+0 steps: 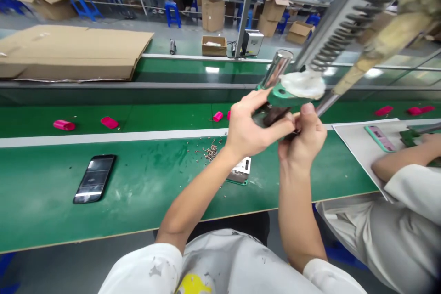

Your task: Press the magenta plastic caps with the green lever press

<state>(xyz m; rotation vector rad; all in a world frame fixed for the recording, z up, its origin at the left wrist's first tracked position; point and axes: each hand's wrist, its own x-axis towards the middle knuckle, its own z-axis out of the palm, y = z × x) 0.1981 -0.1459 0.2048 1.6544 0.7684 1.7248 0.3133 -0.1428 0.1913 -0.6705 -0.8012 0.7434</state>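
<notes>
My left hand (248, 126) is closed around a long hedge-trimmer-like tool at its green base (280, 96), where a shiny metal cylinder (277, 68) and a white wad (303, 83) sit. The toothed blade (344, 14) runs up to the right. My right hand (305, 135) pinches a dark part (274, 115) under that base. Both hands hover above the green bench (138, 193). A pile of small screws (210, 150) and a small metal plate (241, 170) lie just below them.
A black phone (94, 178) lies on the bench at left. Pink caps (64, 125) dot the conveyor belt behind. A co-worker's arm (406, 158) rests on a white sheet (361, 144) at right, beside a phone (380, 138). Flattened cardboard (69, 50) and boxes stand beyond.
</notes>
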